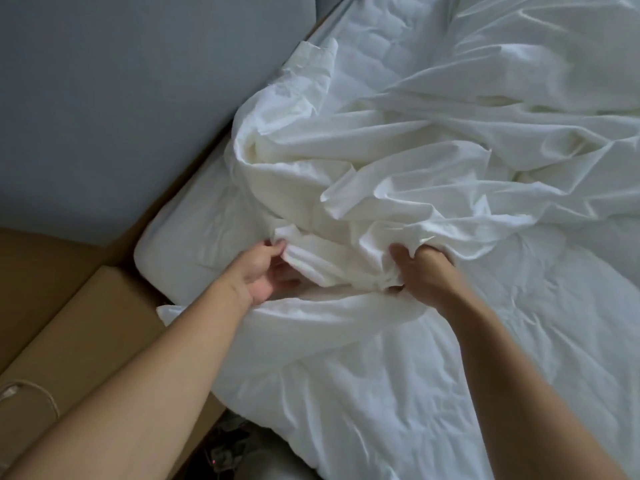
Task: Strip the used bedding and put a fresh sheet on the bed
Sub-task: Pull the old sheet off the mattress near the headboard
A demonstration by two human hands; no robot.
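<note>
Upper left on my feed I see a grey padded panel [121, 98], smooth and plain. Below it lies a tan flat-topped block [79, 327], cardboard or wood, I cannot tell which. A pale cord [45, 393] loops across its lower left part. At the bottom edge sits dark mottled clutter [230, 434], too blurred to identify.

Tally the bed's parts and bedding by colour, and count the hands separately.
White: 2, sheet and mattress
Grey: 1, headboard
Tan: 1, bed frame
Hands: 2, left hand and right hand, both gripping the sheet
Total: 6
</note>
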